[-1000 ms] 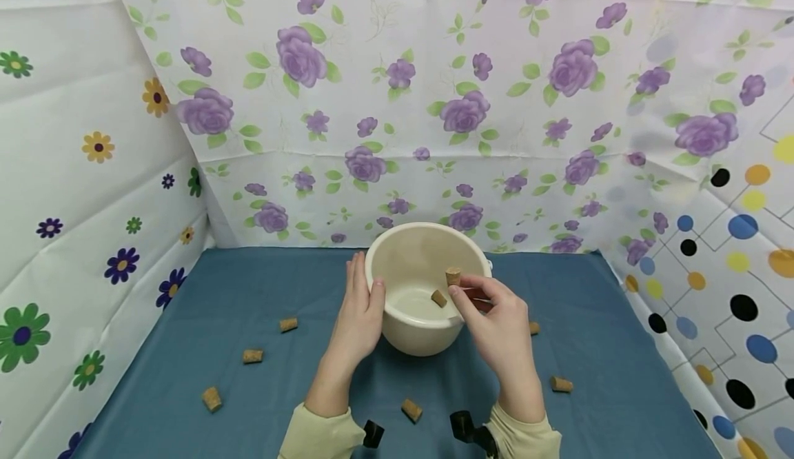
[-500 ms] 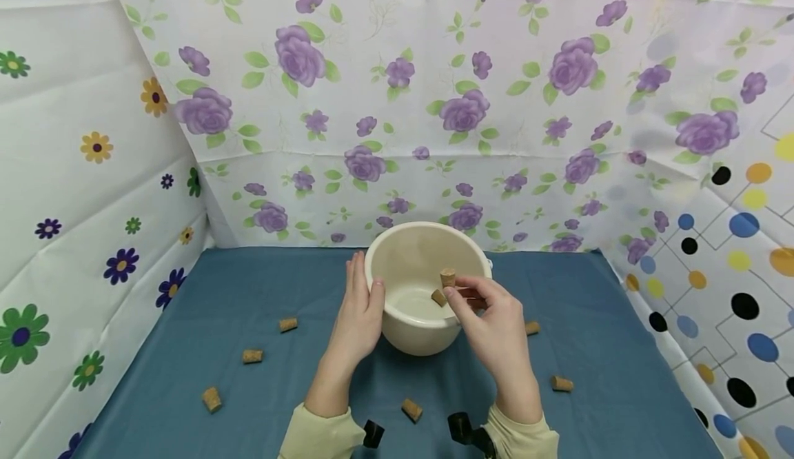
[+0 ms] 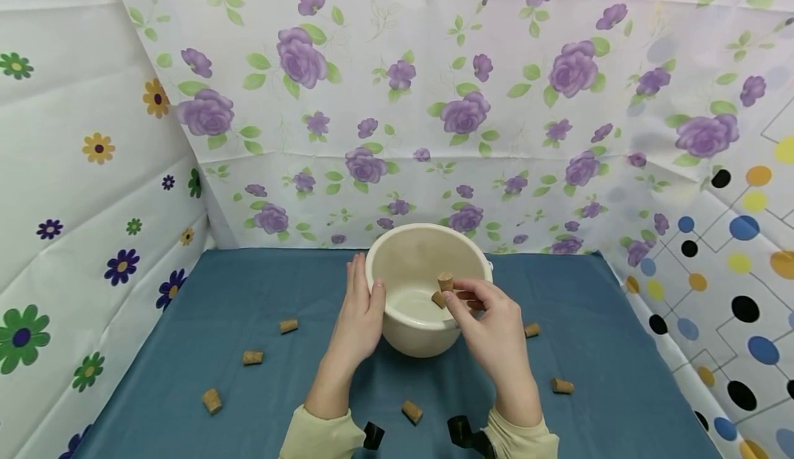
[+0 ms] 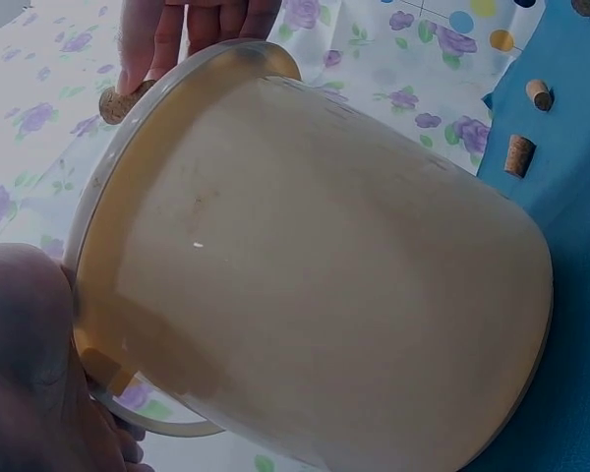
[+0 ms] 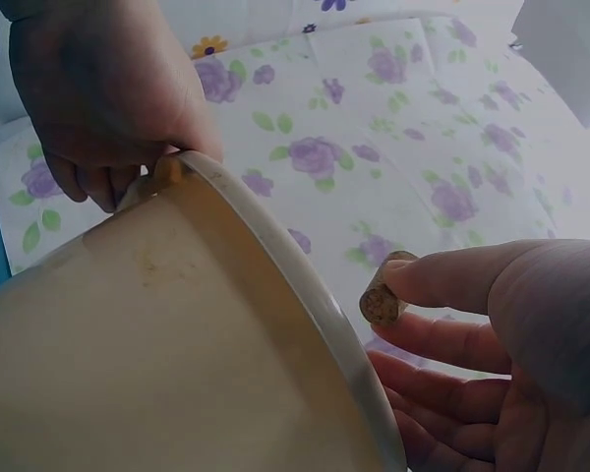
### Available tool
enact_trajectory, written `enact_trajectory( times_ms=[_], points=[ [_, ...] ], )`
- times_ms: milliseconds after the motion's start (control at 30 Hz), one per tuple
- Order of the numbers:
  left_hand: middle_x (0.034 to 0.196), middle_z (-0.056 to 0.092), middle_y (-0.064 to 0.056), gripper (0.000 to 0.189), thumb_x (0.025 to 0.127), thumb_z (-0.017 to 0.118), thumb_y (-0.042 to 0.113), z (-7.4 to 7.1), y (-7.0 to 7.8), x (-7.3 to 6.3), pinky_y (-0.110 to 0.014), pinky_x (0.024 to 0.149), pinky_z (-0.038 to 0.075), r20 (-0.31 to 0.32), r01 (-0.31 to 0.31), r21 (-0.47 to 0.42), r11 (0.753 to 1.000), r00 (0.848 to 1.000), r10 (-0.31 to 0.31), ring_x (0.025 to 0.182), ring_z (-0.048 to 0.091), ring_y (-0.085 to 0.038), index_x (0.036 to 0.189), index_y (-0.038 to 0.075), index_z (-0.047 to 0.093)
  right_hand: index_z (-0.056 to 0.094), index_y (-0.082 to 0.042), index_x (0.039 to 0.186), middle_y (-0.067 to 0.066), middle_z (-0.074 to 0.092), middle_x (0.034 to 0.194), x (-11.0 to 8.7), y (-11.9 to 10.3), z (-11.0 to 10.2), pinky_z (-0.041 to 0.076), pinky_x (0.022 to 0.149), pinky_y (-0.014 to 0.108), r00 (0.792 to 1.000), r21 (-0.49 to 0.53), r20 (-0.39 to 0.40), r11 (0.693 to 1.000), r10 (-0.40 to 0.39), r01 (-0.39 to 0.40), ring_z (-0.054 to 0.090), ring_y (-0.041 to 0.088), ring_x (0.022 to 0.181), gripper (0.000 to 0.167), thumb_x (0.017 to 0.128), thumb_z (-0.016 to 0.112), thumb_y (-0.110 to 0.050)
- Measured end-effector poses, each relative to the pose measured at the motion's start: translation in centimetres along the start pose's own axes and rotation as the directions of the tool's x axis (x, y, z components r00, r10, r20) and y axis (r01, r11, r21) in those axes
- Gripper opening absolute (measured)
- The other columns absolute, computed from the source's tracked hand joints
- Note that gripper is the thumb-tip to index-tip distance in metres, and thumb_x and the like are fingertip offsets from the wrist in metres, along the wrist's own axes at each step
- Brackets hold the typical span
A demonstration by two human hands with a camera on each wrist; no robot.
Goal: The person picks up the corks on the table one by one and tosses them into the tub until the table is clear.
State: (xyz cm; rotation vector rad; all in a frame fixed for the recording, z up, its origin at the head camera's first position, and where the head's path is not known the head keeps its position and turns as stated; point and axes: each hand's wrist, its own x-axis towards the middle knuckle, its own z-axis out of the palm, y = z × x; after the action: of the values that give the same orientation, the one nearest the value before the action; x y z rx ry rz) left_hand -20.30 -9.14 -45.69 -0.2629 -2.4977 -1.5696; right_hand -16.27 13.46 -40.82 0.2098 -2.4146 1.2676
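A cream plastic bucket point(image 3: 422, 340) stands in the middle with its mouth facing up. My left hand point(image 3: 356, 318) holds its left side, thumb at the rim and fingers along the outside. Between thumb and fingertips my right hand point(image 3: 499, 328) pinches a cork point(image 3: 445, 281) over the bucket's mouth, at the right near side. Another cork point(image 3: 438, 300) lies inside on the bottom, partly hidden by the held one. In the right wrist view the pinched cork point(image 5: 383, 292) is apart from the rim, while the lower fingers are close to it.
Several loose corks lie on the blue cloth point(image 3: 298, 404): three on the left, including a cork point(image 3: 211, 401) nearest me, a cork point(image 3: 412, 412) in front, and a cork point(image 3: 562, 386) and a cork point(image 3: 532, 330) on the right. Patterned sheets point(image 3: 397, 114) stand behind and at both sides.
My right hand has shifted slightly left with the pinched cork, bringing it farther over the bucket and a little lower. My left hand and the bucket stay in place.
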Motion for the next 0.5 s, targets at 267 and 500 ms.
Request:
enact_trajectory(
  times_ms=[267, 500],
  points=[
    [0.179, 0.000, -0.009, 0.070, 0.118, 0.037, 0.037, 0.09, -0.02, -0.06, -0.062, 0.128, 0.012, 0.003, 0.012, -0.010, 1.000, 1.000, -0.012, 0.164, -0.006, -0.026, 0.173, 0.011, 0.002, 0.081, -0.021, 0.124, -0.003, 0.074, 0.120, -0.09, -0.03, -0.20, 0.061, 0.085, 0.045, 1.000, 0.023, 0.004, 1.000, -0.012, 0.012, 0.072, 0.014, 0.098, 0.024, 0.101, 0.079, -0.029],
    [0.180, 0.000, -0.009, 0.071, 0.118, 0.036, 0.040, 0.15, 0.11, -0.07, -0.061, 0.128, 0.012, 0.003, 0.013, -0.009, 1.000, 1.000, -0.013, 0.164, -0.006, -0.026, 0.173, 0.011, 0.003, 0.081, -0.021, 0.122, -0.004, 0.075, 0.116, -0.13, 0.11, -0.39, 0.060, 0.085, 0.043, 1.000, 0.026, 0.002, 0.999, -0.027, 0.027, 0.071, 0.012, 0.097, 0.022, 0.101, 0.079, -0.030]
  ],
)
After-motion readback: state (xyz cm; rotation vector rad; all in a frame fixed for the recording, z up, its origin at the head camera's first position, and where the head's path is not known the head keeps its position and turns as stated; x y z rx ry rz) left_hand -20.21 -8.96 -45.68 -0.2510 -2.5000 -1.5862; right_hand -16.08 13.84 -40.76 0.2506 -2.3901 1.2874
